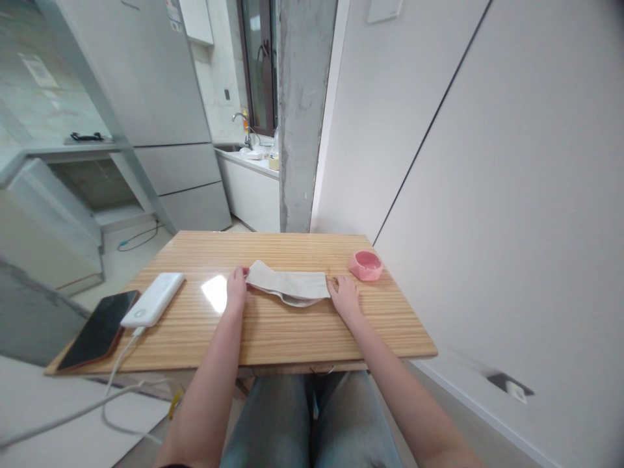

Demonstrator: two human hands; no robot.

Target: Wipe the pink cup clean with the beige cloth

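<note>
A pale beige folded cloth (290, 284) lies as a long strip across the middle of the wooden table (292, 338). Its left end rises to a corner, and its lower edge bulges a little open near the middle. My left hand (237, 286) pinches the cloth's left end, with the thumb and fingers closed there. At the opposite end, my right hand (345, 296) has its fingers closed on the cloth's right edge, resting on the tabletop. Just beyond my right hand sits a pink faceted bowl (366, 266).
On the table's left side are a white power bank (153, 299) with a plugged-in white cable (119, 361) and a dark phone (100, 330). A white wall (478, 195) borders the right side. A concrete pillar (305, 117) and a fridge (141, 78) stand behind the table.
</note>
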